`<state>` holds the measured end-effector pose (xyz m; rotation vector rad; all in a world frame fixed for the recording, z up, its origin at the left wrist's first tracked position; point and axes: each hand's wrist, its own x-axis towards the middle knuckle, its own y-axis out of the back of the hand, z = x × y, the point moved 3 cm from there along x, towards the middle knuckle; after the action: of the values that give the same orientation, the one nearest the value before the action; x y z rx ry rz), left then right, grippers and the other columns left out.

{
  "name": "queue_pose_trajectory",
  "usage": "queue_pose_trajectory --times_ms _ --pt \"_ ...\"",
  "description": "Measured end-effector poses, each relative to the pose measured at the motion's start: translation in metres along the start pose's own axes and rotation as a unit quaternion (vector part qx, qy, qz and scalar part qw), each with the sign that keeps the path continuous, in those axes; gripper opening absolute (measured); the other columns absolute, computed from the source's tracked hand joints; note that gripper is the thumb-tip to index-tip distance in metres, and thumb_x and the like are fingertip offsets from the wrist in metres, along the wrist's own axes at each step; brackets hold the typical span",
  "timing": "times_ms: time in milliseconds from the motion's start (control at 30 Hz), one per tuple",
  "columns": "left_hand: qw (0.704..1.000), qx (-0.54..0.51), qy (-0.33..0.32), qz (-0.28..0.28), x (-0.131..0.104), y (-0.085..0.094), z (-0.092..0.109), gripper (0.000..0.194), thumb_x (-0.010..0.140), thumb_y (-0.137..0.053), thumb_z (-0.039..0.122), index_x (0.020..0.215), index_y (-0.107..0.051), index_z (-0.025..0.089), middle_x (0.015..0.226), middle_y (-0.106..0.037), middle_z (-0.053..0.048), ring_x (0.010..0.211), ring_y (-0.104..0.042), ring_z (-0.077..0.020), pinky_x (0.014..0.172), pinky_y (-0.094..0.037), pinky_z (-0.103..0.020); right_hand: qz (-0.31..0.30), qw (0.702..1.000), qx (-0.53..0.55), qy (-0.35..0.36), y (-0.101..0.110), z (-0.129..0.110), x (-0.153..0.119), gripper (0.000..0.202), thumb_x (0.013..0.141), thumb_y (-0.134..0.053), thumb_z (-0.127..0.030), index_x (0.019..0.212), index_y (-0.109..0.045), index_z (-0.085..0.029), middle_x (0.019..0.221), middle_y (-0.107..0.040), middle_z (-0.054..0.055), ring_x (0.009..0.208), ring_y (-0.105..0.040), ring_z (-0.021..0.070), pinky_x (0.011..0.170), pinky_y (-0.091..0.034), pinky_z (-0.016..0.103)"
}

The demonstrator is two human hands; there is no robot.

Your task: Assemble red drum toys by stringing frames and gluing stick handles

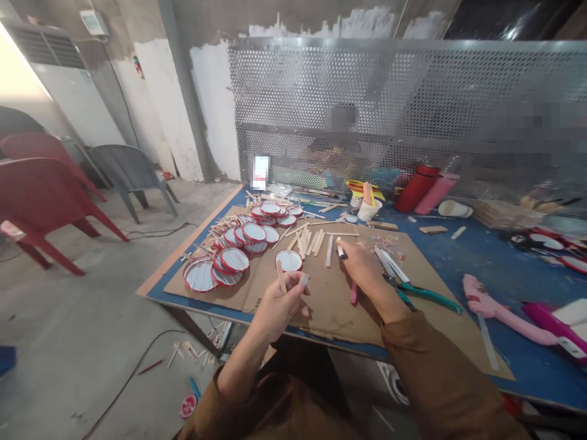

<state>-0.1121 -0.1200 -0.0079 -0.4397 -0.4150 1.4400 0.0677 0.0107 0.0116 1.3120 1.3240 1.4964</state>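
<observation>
the left hand (pixel 279 304) gripped one wooden stick (pixel 281 276) beside a single round mirror (pixel 289 260) on the cardboard sheet (pixel 330 299). the right hand (pixel 362 264) pinched one marker (pixel 340 249). two pliers (pixel 415 292) lay right of it on the bench (pixel 486 256).

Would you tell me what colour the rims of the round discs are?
Red, around pale centres, on the round discs; head view.

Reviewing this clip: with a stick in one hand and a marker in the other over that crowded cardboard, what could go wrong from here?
1. The left hand grips the wooden stick at one end only; it may wobble under the marker in the right hand.
2. The pliers lie beside the right forearm; a sweep might knock them.
3. The stacked red-rimmed discs could slide.
</observation>
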Motion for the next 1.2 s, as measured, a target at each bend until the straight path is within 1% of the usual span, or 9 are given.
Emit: queue_pose_trajectory --times_ms 133,500,667,800,867,933,1000,1067,1200 --pt "1.000 -0.003 0.000 0.002 -0.001 -0.003 0.002 0.040 0.071 -0.070 0.045 0.091 -0.054 0.014 0.073 -0.052 0.005 0.042 -0.034 0.0009 0.049 -0.047 -0.021 -0.009 1.000 -0.010 0.020 -0.001 -0.001 -0.001 0.042 0.086 -0.040 -0.013 0.121 -0.059 -0.027 0.101 -0.067 0.008 0.098 -0.056 0.0209 0.073 -0.037 0.026" --pt "1.000 0.025 -0.003 0.014 -0.002 -0.002 0.001 0.040 0.074 -0.067 0.048 0.093 -0.054 0.015 0.075 -0.049 0.006 0.038 -0.029 0.0028 0.049 -0.046 -0.022 -0.004 1.000 0.015 -0.004 -0.003 0.001 -0.001 0.042 0.090 -0.033 -0.013 0.124 -0.056 -0.021 0.114 -0.066 0.010 0.102 -0.060 0.0222 0.081 -0.038 0.027" --pt "0.999 0.041 0.001 0.017 -0.002 -0.002 0.001 0.039 0.074 -0.067 0.047 0.090 -0.054 0.014 0.075 -0.048 0.004 0.047 -0.043 -0.0012 0.048 -0.044 -0.020 0.001 0.998 0.061 -0.027 0.005 0.003 0.000 0.040 0.089 -0.036 -0.012 0.122 -0.056 -0.020 0.105 -0.069 0.010 0.096 -0.062 0.0215 0.078 -0.040 0.027" --pt "0.999 0.037 0.004 0.005 -0.002 -0.002 0.002 0.039 0.071 -0.070 0.045 0.088 -0.055 0.014 0.073 -0.049 0.005 0.047 -0.043 -0.0014 0.048 -0.044 -0.020 0.087 0.985 0.130 -0.073 0.025 0.011 0.001 0.032 0.087 -0.041 -0.018 0.113 -0.060 -0.019 0.100 -0.070 0.008 0.092 -0.063 0.0204 0.075 -0.040 0.027" --pt "0.999 0.031 0.008 0.005 -0.002 -0.002 0.002 0.040 0.068 -0.072 0.045 0.087 -0.056 0.014 0.071 -0.049 0.005 0.047 -0.044 -0.0020 0.049 -0.044 -0.020 0.133 0.972 0.172 -0.090 0.038 0.016 0.000 0.027 0.086 -0.042 -0.022 0.103 -0.063 -0.019 0.089 -0.071 0.006 0.085 -0.063 0.0201 0.070 -0.040 0.027" --pt "1.000 0.020 0.012 0.005 -0.002 -0.002 0.002 0.041 0.068 -0.072 0.045 0.088 -0.057 0.013 0.069 -0.050 0.006 0.043 -0.036 -0.0001 0.049 -0.045 -0.022 0.156 0.961 0.209 -0.088 0.050 0.017 -0.002 0.023 0.086 -0.044 -0.028 0.092 -0.065 -0.020 0.076 -0.070 0.003 0.075 -0.062 0.0190 0.065 -0.038 0.026" --pt "1.000 0.010 0.016 0.003 -0.002 -0.002 0.002 0.042 0.070 -0.070 0.047 0.091 -0.057 0.012 0.069 -0.052 0.006 0.039 -0.029 0.0015 0.049 -0.045 -0.022 0.150 0.959 0.229 -0.072 0.058 0.014 -0.003 0.022 0.085 -0.045 -0.030 0.085 -0.064 -0.020 0.070 -0.067 0.001 0.068 -0.061 0.0174 0.061 -0.036 0.025" --pt "1.000 0.006 0.019 0.000 -0.002 -0.002 0.002 0.043 0.070 -0.069 0.047 0.092 -0.058 0.012 0.069 -0.055 0.005 0.039 -0.028 0.0016 0.049 -0.044 -0.023 0.118 0.970 0.205 -0.052 0.059 0.008 -0.004 0.021 0.084 -0.047 -0.031 0.082 -0.065 -0.021 0.070 -0.067 0.001 0.067 -0.059 0.0169 0.059 -0.034 0.024" --pt "1.000 0.006 0.018 -0.003 -0.002 -0.002 0.001 0.045 0.070 -0.069 0.049 0.093 -0.057 0.012 0.069 -0.057 0.004 0.039 -0.028 0.0014 0.049 -0.044 -0.023 0.051 0.995 0.086 0.019 0.043 -0.007 0.004 0.020 0.085 -0.048 -0.026 0.079 -0.066 -0.021 0.080 -0.068 0.004 0.075 -0.059 0.0171 0.063 -0.035 0.024"
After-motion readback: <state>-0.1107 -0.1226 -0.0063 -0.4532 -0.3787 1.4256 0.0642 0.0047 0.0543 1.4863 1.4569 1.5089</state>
